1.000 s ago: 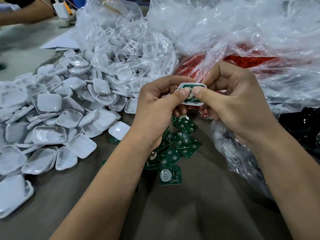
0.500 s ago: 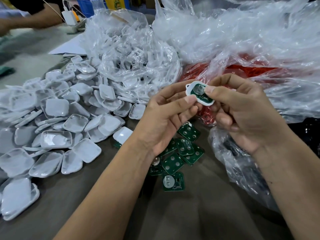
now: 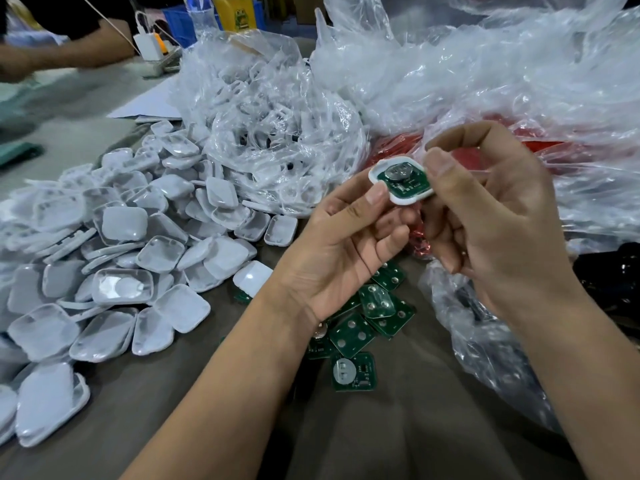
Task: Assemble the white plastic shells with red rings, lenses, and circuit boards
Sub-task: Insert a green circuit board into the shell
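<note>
Between my two hands, above the table, is a white plastic shell (image 3: 378, 169) with a green circuit board (image 3: 407, 183) and its round coin cell seated inside, open face toward me. My left hand (image 3: 341, 251) pinches the shell's lower left edge with thumb and fingers. My right hand (image 3: 485, 209) grips its right edge, thumb on top. Several loose green circuit boards (image 3: 353, 336) lie on the table under my hands. A heap of white shells (image 3: 114, 251) fills the left. Red rings (image 3: 540, 147) show through a clear bag behind my right hand.
Clear plastic bags of white parts (image 3: 277, 133) pile up at the back centre and right. Another crumpled bag (image 3: 485, 344) lies on the right by a black mass. A second person's arm (image 3: 62, 57) reaches over the far left of the table.
Both hands have lifted the shell higher and turned its open face toward me. My left thumb has slid off the board to the shell's lower left edge.
</note>
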Motion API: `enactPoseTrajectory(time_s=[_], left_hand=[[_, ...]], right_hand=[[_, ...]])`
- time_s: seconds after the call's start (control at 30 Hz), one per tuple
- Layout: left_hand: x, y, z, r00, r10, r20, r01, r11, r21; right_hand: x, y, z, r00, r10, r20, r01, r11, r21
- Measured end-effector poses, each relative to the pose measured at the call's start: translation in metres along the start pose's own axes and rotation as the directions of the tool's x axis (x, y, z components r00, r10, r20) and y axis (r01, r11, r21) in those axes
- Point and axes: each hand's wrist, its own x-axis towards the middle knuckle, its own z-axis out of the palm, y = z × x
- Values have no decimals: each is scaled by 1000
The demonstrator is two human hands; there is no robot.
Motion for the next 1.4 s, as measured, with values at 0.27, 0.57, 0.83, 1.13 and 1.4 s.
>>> enactPoseTrajectory(time_s=[0.27,0.57,0.83,1.13,1.4], left_hand=[[2,2,-2,999,-47,18,48,998,-41],[1,3,-5,997,-51,57,55,997,-60],[1,2,-6,998,-57,14,57,998,-1],[1,1,-6,996,-88,-29,90,992,85],[1,1,-7,995,-101,-7,101,992,74]], right_hand=[[-1,-1,-1,879,-475,-36,363,716,-597],[-1,2,-1,892,-451,14,350,672,-652],[4,2,-8,937,-344,69,308,716,-627],[8,-1,-16,958,-247,146,282,717,-637],[9,2,-18,960,-218,176,280,707,-650]])
